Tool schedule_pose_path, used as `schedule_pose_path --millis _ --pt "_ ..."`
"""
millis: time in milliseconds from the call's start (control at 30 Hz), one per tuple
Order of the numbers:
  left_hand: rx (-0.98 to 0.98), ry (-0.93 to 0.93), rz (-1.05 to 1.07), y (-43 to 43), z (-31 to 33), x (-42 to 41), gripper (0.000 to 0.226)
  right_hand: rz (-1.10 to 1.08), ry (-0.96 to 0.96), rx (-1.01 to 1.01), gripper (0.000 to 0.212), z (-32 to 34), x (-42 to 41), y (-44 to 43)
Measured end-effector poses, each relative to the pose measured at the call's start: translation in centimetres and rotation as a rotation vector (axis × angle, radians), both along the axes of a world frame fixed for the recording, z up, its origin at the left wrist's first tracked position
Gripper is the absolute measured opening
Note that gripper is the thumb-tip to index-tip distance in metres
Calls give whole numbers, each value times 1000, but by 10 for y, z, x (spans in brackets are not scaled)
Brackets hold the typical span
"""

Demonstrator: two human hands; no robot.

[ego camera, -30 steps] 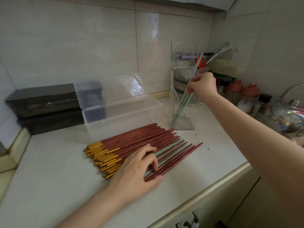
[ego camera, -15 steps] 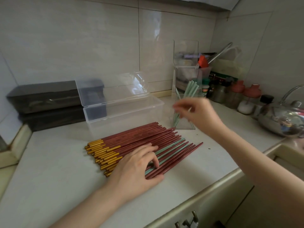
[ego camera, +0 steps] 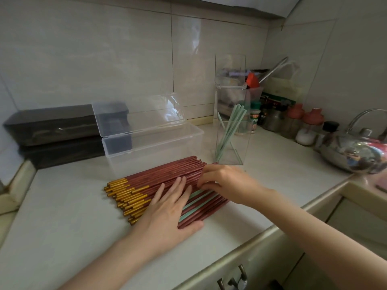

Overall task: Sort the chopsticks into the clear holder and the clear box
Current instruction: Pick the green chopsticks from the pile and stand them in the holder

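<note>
Several red chopsticks with gold ends lie in a flat pile on the white counter, and a few green chopsticks sit among them near the front. My left hand presses flat on the middle of the pile. Over the pile's right end, my right hand has its fingers curled down onto the sticks; I cannot tell if they pinch one. The clear holder stands upright just behind, with several green chopsticks leaning inside. The clear box sits behind the pile, lid open and nothing visible inside.
Two black boxes are stacked at the back left. A clear utensil container, spice jars and a steel kettle crowd the back right. The counter edge runs along the front, with a sink to the right.
My right hand let go of the green chopsticks in the holder and came down onto the right end of the pile. My left hand straightened its fingers on the pile.
</note>
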State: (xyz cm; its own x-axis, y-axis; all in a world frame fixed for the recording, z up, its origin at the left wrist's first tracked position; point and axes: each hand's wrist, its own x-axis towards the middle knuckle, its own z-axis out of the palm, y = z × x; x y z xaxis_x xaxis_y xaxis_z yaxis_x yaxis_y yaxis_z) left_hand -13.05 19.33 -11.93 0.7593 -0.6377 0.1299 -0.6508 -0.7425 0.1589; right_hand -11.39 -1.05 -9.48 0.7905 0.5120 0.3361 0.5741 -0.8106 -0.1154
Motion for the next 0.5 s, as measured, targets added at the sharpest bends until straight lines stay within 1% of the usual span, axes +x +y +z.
schedule_pose_path --millis 100,200,400,500 --pt "90 11 30 0 -2 0 87 34 -37 -106 10 0 4 5" --pt "138 20 34 0 -3 1 87 92 -50 -182 5 1 6 6" --pt "139 23 24 1 -3 3 88 150 -87 -292 7 4 7 5" --pt "146 14 14 2 -4 4 88 180 -93 -290 10 7 6 6"
